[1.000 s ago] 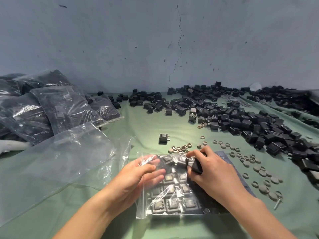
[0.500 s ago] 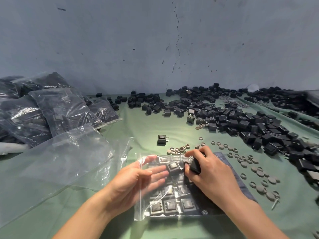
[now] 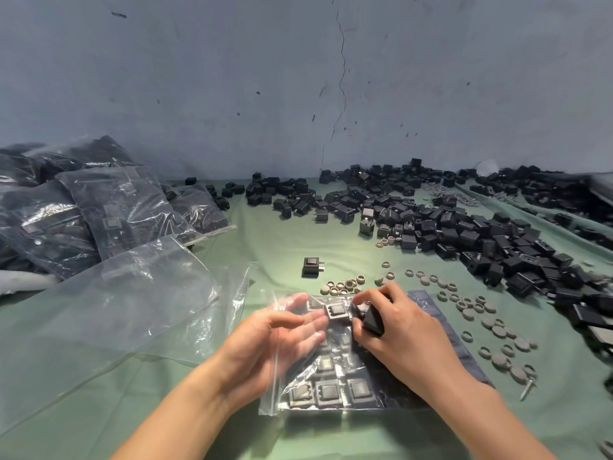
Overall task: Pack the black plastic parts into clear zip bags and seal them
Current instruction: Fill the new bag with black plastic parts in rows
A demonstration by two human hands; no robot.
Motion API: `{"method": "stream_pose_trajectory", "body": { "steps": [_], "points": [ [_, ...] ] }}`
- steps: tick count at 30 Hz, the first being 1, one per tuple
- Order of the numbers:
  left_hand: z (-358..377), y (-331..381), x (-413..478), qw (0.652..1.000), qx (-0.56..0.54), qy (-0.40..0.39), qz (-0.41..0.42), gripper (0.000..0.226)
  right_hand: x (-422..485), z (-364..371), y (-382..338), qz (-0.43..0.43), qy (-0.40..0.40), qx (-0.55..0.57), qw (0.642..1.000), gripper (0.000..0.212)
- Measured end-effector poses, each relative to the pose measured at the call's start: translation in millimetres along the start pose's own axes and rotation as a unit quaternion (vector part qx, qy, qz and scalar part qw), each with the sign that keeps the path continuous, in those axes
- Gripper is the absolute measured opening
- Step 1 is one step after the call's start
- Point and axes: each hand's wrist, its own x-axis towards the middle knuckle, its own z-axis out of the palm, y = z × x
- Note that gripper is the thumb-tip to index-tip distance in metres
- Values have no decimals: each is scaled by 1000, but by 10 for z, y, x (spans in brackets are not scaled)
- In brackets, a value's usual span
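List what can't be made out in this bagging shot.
Head view:
- Clear zip bag mouth: under left hand and right hand; open or sealed unclear.
- Left hand's fingers: motion-blurred; inside or atop the film unclear.
- Square black plastic parts in the bag: right hand hides some; no count.
- Filled clear bags, left: cut by frame edge.
- Loose black parts, far right: blurred, cut off.

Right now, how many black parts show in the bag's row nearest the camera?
3, side by side along the zip bag's near edge: left part, middle part, right part. The right forearm covers the bag beyond, so more may be hidden.
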Motion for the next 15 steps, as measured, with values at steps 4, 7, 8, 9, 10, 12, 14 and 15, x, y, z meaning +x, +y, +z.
{"method": "stream_pose_trajectory", "body": {
  "steps": [4,7,8,9,10,12,14,15],
  "points": [
    [-3,-5,-19,999,-18,24,17,54,-10,-36,-12,8,-2,18,1000,30],
    [22,23,-75,998,0,61,30,45,-13,-90,-43,30,-2,107,994,23],
    [34,51,-91,994,30,95,36,38,-10,-108,-54,41,5,167,985,20],
    [38,79,-108,986,75,138,51,29,-2,-132,-78,56,9,243,968,17],
    [21,95,-122,970,137,187,74,22,0,-161,-115,75,4,327,942,15],
    [-43,111,-147,892,307,286,169,22,20,-217,-201,112,-17,468,876,16],
    [-52,84,-223,749,478,336,312,34,62,-238,-279,152,-41,541,826,17],
    [-15,50,-272,703,523,309,370,32,78,-231,-322,168,-52,560,809,17]
  ]
}}
